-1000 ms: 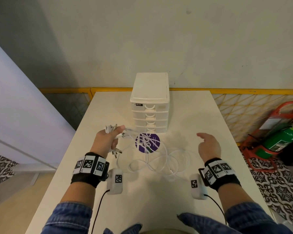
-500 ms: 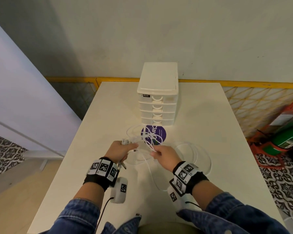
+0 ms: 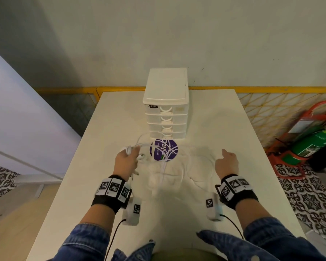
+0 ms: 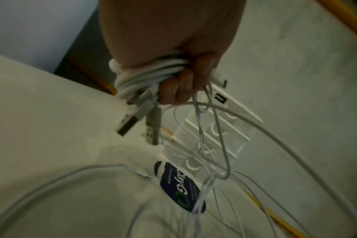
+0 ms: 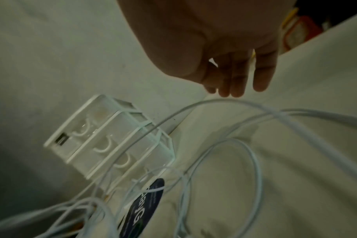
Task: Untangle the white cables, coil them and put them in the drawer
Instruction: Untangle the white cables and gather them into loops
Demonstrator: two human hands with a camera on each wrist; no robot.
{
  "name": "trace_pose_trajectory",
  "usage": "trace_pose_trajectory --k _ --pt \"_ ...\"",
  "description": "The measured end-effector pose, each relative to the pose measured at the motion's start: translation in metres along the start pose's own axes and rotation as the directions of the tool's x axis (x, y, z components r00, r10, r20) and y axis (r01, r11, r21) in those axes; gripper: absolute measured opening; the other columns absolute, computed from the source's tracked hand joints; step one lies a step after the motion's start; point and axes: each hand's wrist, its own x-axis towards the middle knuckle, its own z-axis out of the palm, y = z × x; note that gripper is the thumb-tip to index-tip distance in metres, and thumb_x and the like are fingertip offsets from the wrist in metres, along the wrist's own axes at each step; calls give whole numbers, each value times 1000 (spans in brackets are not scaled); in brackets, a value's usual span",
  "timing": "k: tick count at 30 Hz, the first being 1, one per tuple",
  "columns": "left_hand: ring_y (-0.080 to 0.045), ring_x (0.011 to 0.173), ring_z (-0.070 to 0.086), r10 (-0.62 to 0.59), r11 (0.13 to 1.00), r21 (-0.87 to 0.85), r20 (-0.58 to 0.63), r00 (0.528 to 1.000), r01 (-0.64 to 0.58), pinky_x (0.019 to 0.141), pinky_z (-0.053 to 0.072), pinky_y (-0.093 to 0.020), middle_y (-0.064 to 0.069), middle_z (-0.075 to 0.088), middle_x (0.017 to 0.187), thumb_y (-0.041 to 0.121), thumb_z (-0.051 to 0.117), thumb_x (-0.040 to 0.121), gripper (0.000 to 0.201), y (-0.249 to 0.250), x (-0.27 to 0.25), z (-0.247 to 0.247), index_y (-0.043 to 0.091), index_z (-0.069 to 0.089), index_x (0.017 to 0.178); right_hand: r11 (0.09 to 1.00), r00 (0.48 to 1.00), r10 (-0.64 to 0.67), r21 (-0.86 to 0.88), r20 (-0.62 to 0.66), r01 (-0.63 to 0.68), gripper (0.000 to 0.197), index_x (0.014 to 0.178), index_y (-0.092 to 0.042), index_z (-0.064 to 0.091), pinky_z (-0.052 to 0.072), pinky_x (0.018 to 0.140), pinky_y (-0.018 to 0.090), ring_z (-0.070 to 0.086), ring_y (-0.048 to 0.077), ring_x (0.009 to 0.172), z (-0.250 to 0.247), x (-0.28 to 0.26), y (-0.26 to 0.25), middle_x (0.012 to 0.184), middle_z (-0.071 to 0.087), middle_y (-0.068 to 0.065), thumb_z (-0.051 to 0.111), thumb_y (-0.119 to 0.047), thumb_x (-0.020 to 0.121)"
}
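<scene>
My left hand (image 3: 127, 159) (image 4: 181, 75) grips a bunch of coiled white cables (image 4: 145, 72), with USB plugs (image 4: 141, 122) dangling below the fist. Loose white cables (image 3: 179, 166) (image 5: 224, 161) trail from it across the table in tangled loops. My right hand (image 3: 227, 161) (image 5: 236, 77) hovers above the loops on the right, fingers straight and holding nothing. A white four-drawer unit (image 3: 166, 108) (image 5: 110, 138) stands at the table's middle back, all drawers closed.
A round purple sticker (image 3: 163, 152) lies on the white table (image 3: 109, 185) in front of the drawers, under the cables. A green fire extinguisher (image 3: 312, 146) in a red stand sits on the floor to the right. A yellow railing (image 3: 271, 90) runs behind the table.
My right hand has let go of the cables near the left hand and swung out to the right, open. The left hand keeps its bunch and has moved slightly forward.
</scene>
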Motion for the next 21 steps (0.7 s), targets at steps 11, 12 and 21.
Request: trace_pose_trajectory --k 11,12,21 --pt "-14 43 36 54 998 -45 186 981 -47 52 52 -36 4 38 48 29 65 89 28 16 -10 20 8 48 83 675 730 -555 -297 399 675 41 133 -23 49 43 94 36 59 27 108 32 -45 -69 113 67 8 47 -36 95" --pt "-14 43 36 58 998 -45 176 983 -51 51 51 -35 5 39 47 29 65 89 28 17 -11 19 9 48 79 726 748 -563 -222 352 651 37 127 -21 56 47 87 34 63 26 97 32 -49 -69 102 70 9 47 -37 95" --pt "-7 36 39 134 990 21 193 972 -140 50 45 -32 7 45 44 27 67 88 31 27 -22 31 15 49 65 771 749 -635 197 188 605 35 129 -21 52 52 79 30 63 13 77 38 -60 -76 92 70 4 50 -19 94"
